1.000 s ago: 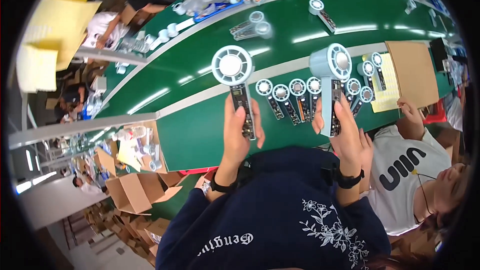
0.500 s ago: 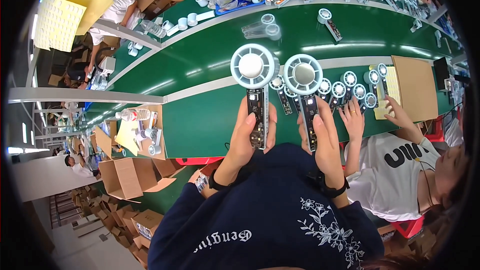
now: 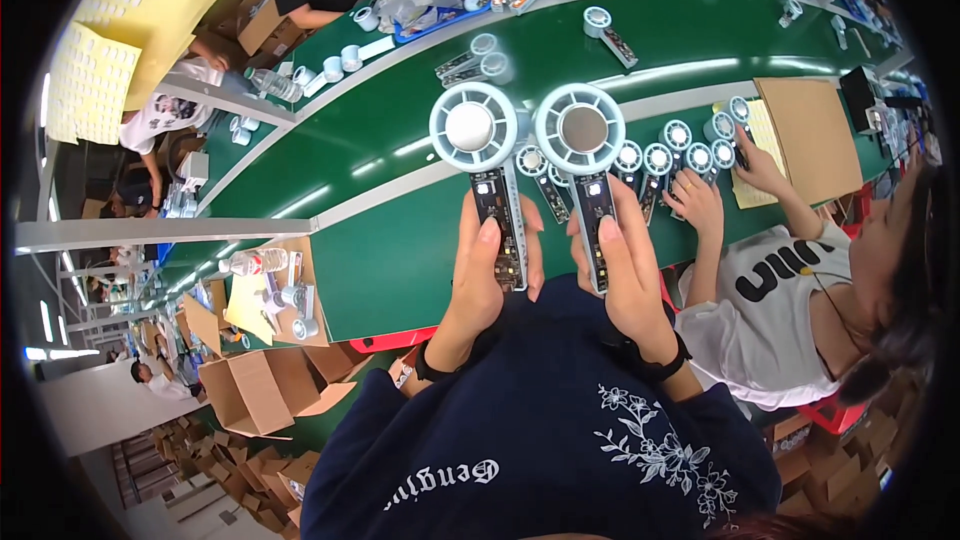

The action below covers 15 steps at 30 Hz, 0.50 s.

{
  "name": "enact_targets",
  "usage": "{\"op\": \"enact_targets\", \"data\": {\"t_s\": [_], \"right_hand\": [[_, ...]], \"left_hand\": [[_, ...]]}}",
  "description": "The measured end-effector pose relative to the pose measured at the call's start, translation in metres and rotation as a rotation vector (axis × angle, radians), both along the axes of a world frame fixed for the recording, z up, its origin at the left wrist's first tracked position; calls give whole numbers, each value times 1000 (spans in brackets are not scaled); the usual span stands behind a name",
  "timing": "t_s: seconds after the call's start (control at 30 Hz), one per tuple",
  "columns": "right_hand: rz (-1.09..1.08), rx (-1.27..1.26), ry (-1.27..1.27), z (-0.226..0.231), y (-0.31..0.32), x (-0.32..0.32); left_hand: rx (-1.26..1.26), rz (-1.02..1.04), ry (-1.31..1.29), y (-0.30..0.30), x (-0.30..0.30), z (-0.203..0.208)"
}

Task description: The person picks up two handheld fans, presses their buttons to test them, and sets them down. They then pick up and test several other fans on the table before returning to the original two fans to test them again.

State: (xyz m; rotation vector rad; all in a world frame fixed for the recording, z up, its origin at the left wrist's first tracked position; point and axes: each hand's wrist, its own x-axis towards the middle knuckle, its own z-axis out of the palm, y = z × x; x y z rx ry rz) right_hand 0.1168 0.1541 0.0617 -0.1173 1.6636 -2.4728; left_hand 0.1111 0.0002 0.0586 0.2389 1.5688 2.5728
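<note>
My left hand [image 3: 482, 262] is wrapped round the handle of a handheld fan [image 3: 497, 215], held upright with its pale blue ring head at the top. The handle has no front cover and bares a dark circuit board with a small light showing. My right hand [image 3: 628, 270] grips a second handheld fan [image 3: 594, 210] of the same kind, its thumb on the board. The left fan's hub looks bright white, the right one's grey-brown. Both fans are side by side over the green bench, their heads slightly apart.
Several similar fans [image 3: 658, 158] lie right of mine, where a co-worker's hands [image 3: 700, 205] are busy. A yellow sheet [image 3: 757, 175] and cardboard [image 3: 810, 140] are beyond. Past a metal rail runs a green belt [image 3: 390, 140] carrying fans. A bottle [image 3: 255, 260] and open carton [image 3: 255, 390] are left.
My view has shifted, so the surroundings sit further left. Both fans stay in my hands, and the right hub looks darker. The co-worker's far hand has moved onto a fan near the yellow sheet.
</note>
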Motion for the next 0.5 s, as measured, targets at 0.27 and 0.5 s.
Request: {"op": "enact_targets", "data": {"t_s": [0.27,0.5], "right_hand": [[-19,38,45,-10,-4,9],[-144,164,126,-22,-7,22]], "left_hand": [[-123,110,-14,9,15,-7],[-147,65,-72,10,21,-12]]}}
